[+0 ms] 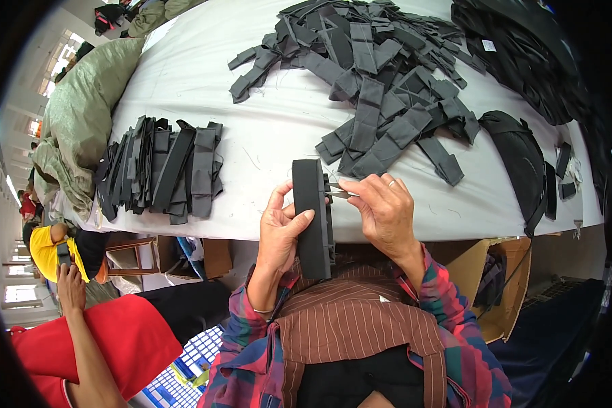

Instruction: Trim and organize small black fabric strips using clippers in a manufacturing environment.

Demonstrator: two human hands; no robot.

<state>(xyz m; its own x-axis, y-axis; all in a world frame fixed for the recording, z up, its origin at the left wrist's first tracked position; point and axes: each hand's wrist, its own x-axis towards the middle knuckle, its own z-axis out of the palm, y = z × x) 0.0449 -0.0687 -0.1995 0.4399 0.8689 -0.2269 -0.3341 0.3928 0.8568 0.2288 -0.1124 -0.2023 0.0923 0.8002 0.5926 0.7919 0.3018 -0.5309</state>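
Note:
My left hand [275,230] is closed around a black padded fabric strip [310,234], held upright just over the table's near edge. The thumb lies across its smooth face. Grey fabric flaps stick out along the strip's right side. My right hand [389,212] pinches a small two-pronged metal tool, apparently thread snips [341,194], with its tips against those flaps. A ring is on one right finger. Beyond both hands spreads a loose heap of dark grey fabric strips [367,112]. Similar strips stand in a row-like stack [160,166] to the left.
The white-covered table [251,146] carries a black bag-like piece [517,153] and black fabric [523,61] at right. A grey-green sack [92,102] leans at the left edge. An open cardboard box [513,289] stands below right. Coworkers in red [115,347] and yellow [51,248] are at left.

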